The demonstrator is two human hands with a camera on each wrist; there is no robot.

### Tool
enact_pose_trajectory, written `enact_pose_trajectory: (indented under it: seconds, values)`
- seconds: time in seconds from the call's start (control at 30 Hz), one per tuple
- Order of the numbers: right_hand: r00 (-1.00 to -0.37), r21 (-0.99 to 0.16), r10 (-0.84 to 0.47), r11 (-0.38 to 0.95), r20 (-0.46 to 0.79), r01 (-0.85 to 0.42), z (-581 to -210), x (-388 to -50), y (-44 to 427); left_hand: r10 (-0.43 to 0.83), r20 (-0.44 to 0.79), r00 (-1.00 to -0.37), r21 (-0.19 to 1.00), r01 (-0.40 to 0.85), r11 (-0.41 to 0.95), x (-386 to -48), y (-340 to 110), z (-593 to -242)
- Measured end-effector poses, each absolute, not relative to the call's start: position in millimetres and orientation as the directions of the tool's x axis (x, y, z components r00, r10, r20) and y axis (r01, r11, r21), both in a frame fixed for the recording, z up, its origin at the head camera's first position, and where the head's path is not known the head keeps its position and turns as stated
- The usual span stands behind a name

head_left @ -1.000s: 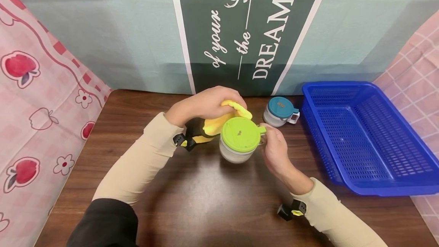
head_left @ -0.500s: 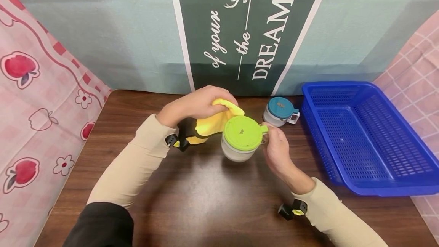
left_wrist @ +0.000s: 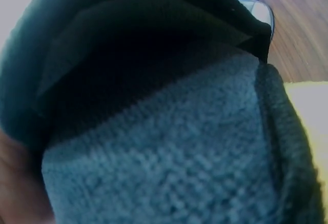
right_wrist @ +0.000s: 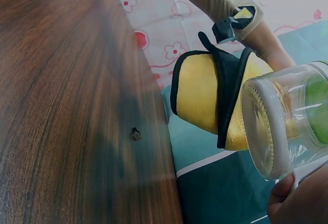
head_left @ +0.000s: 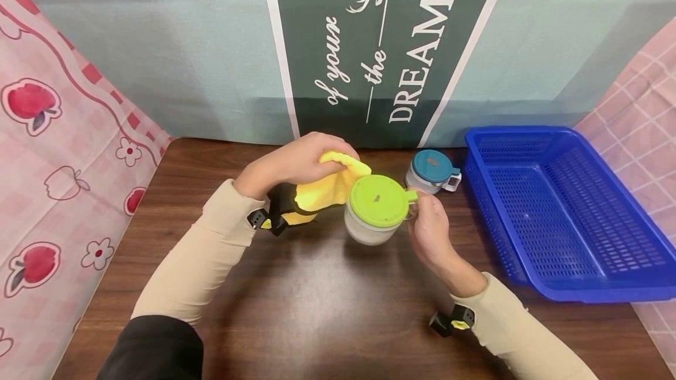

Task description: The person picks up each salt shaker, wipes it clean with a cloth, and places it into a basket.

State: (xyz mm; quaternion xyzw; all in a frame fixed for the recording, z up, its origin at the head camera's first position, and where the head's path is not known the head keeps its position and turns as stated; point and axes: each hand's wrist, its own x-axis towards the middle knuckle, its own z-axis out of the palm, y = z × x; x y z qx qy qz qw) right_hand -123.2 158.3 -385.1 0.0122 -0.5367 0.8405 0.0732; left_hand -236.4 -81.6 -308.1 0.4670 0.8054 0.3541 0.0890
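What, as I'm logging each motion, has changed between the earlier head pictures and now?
The left hand and the yellow cloth it grips moved left. The green-lidded jar shifted slightly right and up in the head view, along with the right hand gripping it. Neither hand let go or took hold of anything. The teal-lidded jar and the blue basket stayed put.

The person wears a plain cream sleeve on each forearm. The left sleeve [head_left: 190, 268] is softly creased and meets a loose black sleeve [head_left: 155, 345] toward the elbow; the right sleeve [head_left: 520, 330] fits closely, with small nubs along its edge. A compact, angular black wrist unit [head_left: 257, 219] with a yellow patch [right_wrist: 243, 14] sits at the left cuff. The right wrist device [head_left: 462, 315], equally black and yellow-marked, has a stubby dark block [head_left: 440, 323] jutting from it.
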Motion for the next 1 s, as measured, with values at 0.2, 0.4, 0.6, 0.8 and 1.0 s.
enact_pose_trajectory:
  seconds: [0.2, 0.4, 0.6, 0.8, 1.0]
  values:
    - [-0.987, -0.888, 0.123, -0.435, 0.105, -0.149, -384.8, -122.8, 158.0, 0.809, 0.203, -0.551, 0.649, 0.694, 0.31, -233.6, -86.1, -308.2]
    - [-0.982, -0.914, 0.17, -0.379, 0.082, -0.142, -386.1, -123.6, 158.3, 0.803, 0.219, -0.554, 0.639, 0.704, 0.311, -233.1, -89.8, -311.5]
    - [-0.973, -0.937, 0.213, -0.314, 0.085, -0.15, -386.3, -123.7, 156.7, 0.802, 0.225, -0.554, 0.646, 0.701, 0.302, -231.7, -90.1, -312.7]
    - [-0.967, -0.934, 0.246, -0.326, 0.064, -0.145, -385.6, -123.2, 155.7, 0.799, 0.225, -0.557, 0.657, 0.692, 0.298, -231.2, -89.3, -312.4]
    - [-0.967, -0.925, 0.248, -0.352, 0.057, -0.145, -385.8, -123.8, 155.7, 0.794, 0.223, -0.565, 0.658, 0.688, 0.305, -232.0, -89.0, -313.5]
